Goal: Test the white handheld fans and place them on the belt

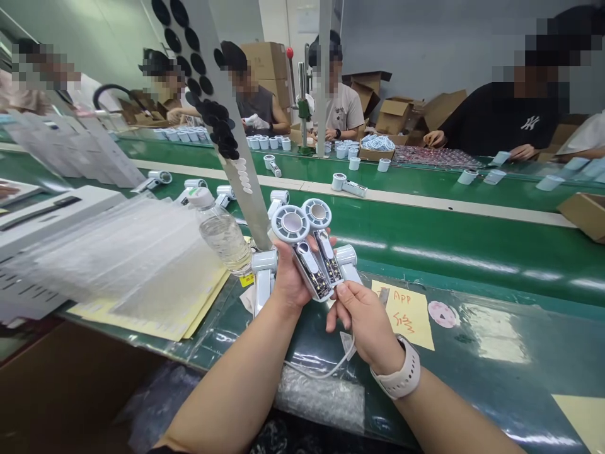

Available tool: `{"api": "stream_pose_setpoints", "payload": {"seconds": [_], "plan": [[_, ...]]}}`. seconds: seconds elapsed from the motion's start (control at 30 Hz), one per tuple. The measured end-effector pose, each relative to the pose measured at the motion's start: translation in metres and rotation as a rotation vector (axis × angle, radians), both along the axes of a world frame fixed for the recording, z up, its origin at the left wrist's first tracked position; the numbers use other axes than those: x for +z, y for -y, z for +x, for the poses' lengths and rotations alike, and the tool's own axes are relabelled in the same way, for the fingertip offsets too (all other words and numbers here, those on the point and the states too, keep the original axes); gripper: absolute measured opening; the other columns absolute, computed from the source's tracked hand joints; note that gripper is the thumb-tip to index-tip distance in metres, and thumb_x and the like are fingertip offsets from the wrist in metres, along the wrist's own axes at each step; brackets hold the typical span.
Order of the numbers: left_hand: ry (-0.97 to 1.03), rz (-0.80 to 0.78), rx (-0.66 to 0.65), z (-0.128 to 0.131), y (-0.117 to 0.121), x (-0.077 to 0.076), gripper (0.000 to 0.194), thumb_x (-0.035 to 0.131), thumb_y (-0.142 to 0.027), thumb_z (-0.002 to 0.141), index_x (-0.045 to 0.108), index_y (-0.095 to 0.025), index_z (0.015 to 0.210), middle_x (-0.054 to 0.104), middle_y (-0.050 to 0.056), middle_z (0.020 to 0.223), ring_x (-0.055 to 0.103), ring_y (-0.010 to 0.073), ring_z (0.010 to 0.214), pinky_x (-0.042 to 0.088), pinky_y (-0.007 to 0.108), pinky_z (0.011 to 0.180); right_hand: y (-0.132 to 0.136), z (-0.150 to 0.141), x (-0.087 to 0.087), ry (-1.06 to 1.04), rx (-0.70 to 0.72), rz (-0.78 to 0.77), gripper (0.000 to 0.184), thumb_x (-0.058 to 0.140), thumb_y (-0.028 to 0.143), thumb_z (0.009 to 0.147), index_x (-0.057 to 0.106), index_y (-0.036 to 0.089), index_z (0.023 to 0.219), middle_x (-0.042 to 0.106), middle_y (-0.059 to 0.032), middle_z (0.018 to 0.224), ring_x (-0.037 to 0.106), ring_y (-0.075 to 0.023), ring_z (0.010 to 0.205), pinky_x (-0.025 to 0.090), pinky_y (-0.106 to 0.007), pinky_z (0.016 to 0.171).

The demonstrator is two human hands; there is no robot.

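My left hand (289, 280) grips two white handheld fans (307, 243) side by side, their round heads up. Their handles are open, showing dark circuit boards (312, 277). My right hand (363, 321) pinches at the lower end of the handles, close to my left hand. A thin white cable (316, 372) runs from under my right hand and droops over the green belt; its far end is hidden under the hand. A white smartwatch (399, 371) sits on my right wrist. More white fan parts (347, 261) lie just behind my hands.
A plastic water bottle (223, 233) lies left of my hands beside a stack of clear plastic sleeves (123, 252) on yellow paper. A yellow note (406, 313) is taped to the green conveyor belt (449, 236). Co-workers (501, 116) sit across the belt among cardboard boxes (392, 116).
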State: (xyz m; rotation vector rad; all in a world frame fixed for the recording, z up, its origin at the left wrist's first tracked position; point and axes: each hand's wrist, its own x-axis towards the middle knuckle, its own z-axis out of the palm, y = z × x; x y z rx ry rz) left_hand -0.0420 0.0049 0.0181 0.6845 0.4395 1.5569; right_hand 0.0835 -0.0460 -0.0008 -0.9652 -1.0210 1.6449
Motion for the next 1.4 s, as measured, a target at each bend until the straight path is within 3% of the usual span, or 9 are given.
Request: {"api": "stream_pose_setpoints", "payload": {"seconds": [0.17,0.27,0.4,0.57,0.73,0.87,1.0,1.17,1.4], "plan": [[-0.019,0.007,0.003,0.003,0.001,0.0,0.063,0.075,-0.078,0.054,0.064,-0.016,0.064,0.072,0.007,0.099,0.069,0.0253,0.095,0.057,0.033,0.079,0.001,-0.001,-0.003,0.093,-0.004,0.097,0.043,0.059,0.061,0.086,0.054,0.021,0.068,0.053,0.0039,0.05,0.059,-0.0171,0.054,0.047,-0.031,0.062],[0.052,-0.037,-0.001,0.0,-0.001,0.001,0.063,0.076,-0.077,0.052,0.065,-0.017,0.067,0.072,0.006,0.097,0.07,0.0238,0.092,0.058,0.034,0.08,0.0,0.008,0.004,0.343,-0.029,0.329,0.032,0.051,0.046,0.092,0.058,0.021,0.072,0.062,-0.0029,0.071,0.06,-0.0206,0.072,0.046,-0.035,0.072],[0.159,-0.121,0.057,-0.009,-0.007,0.0,0.059,0.079,-0.072,0.055,0.066,-0.017,0.071,0.074,0.006,0.09,0.07,0.0228,0.092,0.059,0.035,0.083,-0.01,0.026,0.01,0.66,-0.23,0.628,0.029,0.05,0.03,0.087,0.042,0.023,0.059,0.062,-0.0092,0.098,0.058,-0.025,0.094,0.044,-0.039,0.083],[0.143,-0.169,-0.02,-0.01,-0.006,0.001,0.044,0.072,-0.06,0.072,0.068,-0.017,0.079,0.074,0.009,0.095,0.07,0.0261,0.097,0.057,0.04,0.086,-0.033,0.039,-0.006,0.972,-0.132,0.478,0.033,0.048,0.027,0.085,0.038,0.025,0.053,0.061,-0.012,0.085,0.058,-0.0282,0.088,0.044,-0.045,0.083],[0.003,-0.061,-0.136,-0.002,0.005,0.004,0.039,0.077,-0.053,0.067,0.07,-0.017,0.08,0.073,0.01,0.108,0.067,0.0311,0.108,0.055,0.042,0.091,-0.035,0.037,-0.01,0.822,-0.198,0.488,0.02,0.052,0.037,0.088,0.063,0.021,0.083,0.066,-0.0153,0.113,0.054,-0.0333,0.117,0.04,-0.051,0.101],[-0.251,0.023,-0.266,0.001,0.009,-0.005,0.044,0.086,-0.049,0.059,0.072,-0.016,0.085,0.075,0.011,0.097,0.07,0.0339,0.099,0.057,0.042,0.082,-0.031,0.036,-0.003,0.223,-0.039,0.277,0.048,0.059,0.05,0.087,0.056,0.024,0.128,0.066,-0.0109,0.125,0.06,-0.0299,0.116,0.047,-0.049,0.098],[-0.421,0.092,-0.249,0.001,0.004,-0.012,0.051,0.09,-0.05,0.055,0.072,-0.015,0.088,0.075,0.009,0.085,0.071,0.0296,0.091,0.056,0.036,0.075,-0.033,0.043,0.004,0.026,0.002,0.25,0.049,0.08,0.043,0.074,0.062,0.025,0.116,0.072,-0.0063,0.109,0.066,-0.0259,0.102,0.052,-0.042,0.091],[-0.162,-0.088,-0.089,0.002,-0.004,-0.001,0.047,0.078,-0.056,0.072,0.067,-0.022,0.102,0.073,0.003,0.092,0.067,0.0193,0.087,0.054,0.035,0.084,-0.04,0.055,0.007,0.081,-0.166,0.214,0.059,0.088,0.039,0.064,0.06,0.026,0.114,0.068,-0.0026,0.097,0.063,-0.0223,0.089,0.051,-0.038,0.079],[-0.091,-0.196,-0.238,0.004,0.002,-0.003,0.057,0.081,-0.019,0.066,0.056,-0.024,0.117,0.066,-0.001,0.089,0.065,0.0161,0.079,0.052,0.035,0.08,-0.042,0.045,0.0,0.058,-0.272,0.1,0.05,0.082,0.053,0.067,0.057,0.021,0.096,0.062,0.0023,0.077,0.057,-0.0157,0.068,0.045,-0.031,0.064]]}}
